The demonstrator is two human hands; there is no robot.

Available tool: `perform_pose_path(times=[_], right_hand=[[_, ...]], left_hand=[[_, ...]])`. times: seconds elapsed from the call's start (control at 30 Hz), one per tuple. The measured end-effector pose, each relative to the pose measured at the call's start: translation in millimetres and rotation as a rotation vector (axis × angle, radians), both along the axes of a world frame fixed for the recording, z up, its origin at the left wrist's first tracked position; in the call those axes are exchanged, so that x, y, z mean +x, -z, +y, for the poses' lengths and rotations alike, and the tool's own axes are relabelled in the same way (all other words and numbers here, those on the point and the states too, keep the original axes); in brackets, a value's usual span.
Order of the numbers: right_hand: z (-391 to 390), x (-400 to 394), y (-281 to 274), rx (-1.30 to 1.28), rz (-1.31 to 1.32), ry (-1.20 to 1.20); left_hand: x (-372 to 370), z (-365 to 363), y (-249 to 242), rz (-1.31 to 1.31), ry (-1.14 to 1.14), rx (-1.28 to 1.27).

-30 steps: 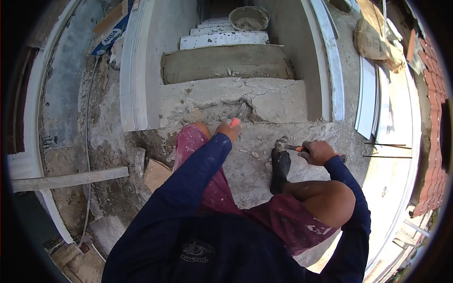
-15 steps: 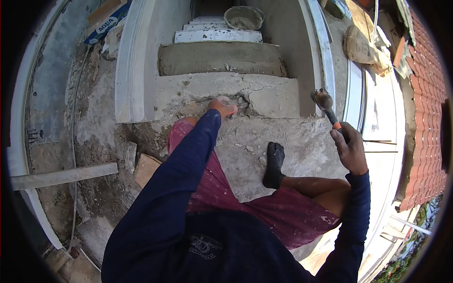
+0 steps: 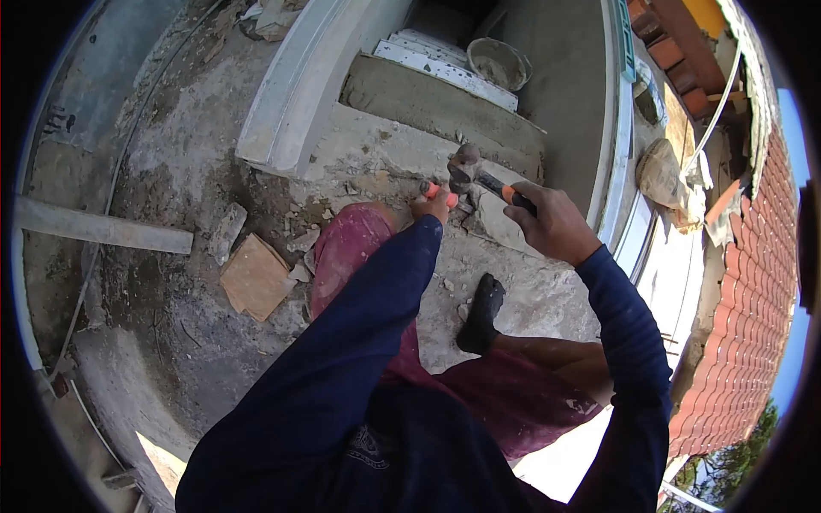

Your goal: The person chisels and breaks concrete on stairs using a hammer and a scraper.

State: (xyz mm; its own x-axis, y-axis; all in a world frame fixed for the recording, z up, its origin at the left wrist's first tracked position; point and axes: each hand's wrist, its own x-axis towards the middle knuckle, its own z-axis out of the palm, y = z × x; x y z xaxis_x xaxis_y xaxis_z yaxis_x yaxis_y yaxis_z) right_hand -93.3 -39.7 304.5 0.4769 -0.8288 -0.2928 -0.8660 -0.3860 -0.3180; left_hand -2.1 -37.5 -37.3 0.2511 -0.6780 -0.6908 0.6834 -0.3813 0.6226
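My left hand (image 3: 430,207) is closed around the orange grip of a chisel (image 3: 451,200), down at the broken edge of the concrete step (image 3: 359,145). The chisel's blade is mostly hidden by the hand and rubble. In my right hand (image 3: 556,226) is a hammer (image 3: 487,181) with a black and orange handle. Its dusty head overlaps the area just above the chisel grip in this view. A cracked chunk of concrete (image 3: 505,224) lies right of the chisel, and crumbled pieces are scattered around my left hand.
Up the stairs, a bucket (image 3: 499,66) stands by white-faced steps (image 3: 445,70). A brown tile (image 3: 256,278) and a concrete fragment (image 3: 227,232) lie on the floor at left, near a wooden plank (image 3: 103,226). My foot (image 3: 483,312) rests before the step.
My right hand has swung the hammer left and in toward the chisel. The view has turned, so the stairway now appears tilted. My left hand keeps its hold at the broken edge.
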Motion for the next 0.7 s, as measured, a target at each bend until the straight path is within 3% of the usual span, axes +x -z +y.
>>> perform_pose_path(times=[0.1, 0.2, 0.3, 0.37, 0.47, 0.5, 0.63, 0.7], right_hand=[[-40.5, 48.3, 23.2, -0.124, 0.031, -0.296], [-57.0, 106.3, 17.2, -0.163, -0.194, -0.384], [-51.8, 132.2, 47.0, -0.162, -0.432, -0.319], [-52.0, 118.6, 75.3, 0.002, -0.095, -0.332], [-58.9, 99.0, 119.2, 0.149, 0.377, -0.515], [-68.8, 101.1, 125.5, 0.178, 0.533, -0.602], [-73.1, 128.0, 73.4, 0.006, 0.165, -0.583], [-68.6, 142.0, 71.7, -0.088, -0.095, -0.525]], left_hand=[[-1.1, 9.3, 11.7, 0.071, -0.076, 0.078], [1.3, 16.7, 4.7, 0.009, -0.059, 0.022], [3.0, 21.2, -12.0, 0.018, -0.057, -0.007], [12.2, 22.4, -37.6, 0.005, -0.06, 0.007], [-5.0, 20.3, 28.3, 0.187, -0.053, -0.021], [3.1, 26.8, 6.9, -0.261, 0.049, 0.004], [-8.4, 27.4, 19.6, 0.148, -0.078, -0.016], [-8.1, 27.8, 6.9, 0.148, -0.076, 0.003]])
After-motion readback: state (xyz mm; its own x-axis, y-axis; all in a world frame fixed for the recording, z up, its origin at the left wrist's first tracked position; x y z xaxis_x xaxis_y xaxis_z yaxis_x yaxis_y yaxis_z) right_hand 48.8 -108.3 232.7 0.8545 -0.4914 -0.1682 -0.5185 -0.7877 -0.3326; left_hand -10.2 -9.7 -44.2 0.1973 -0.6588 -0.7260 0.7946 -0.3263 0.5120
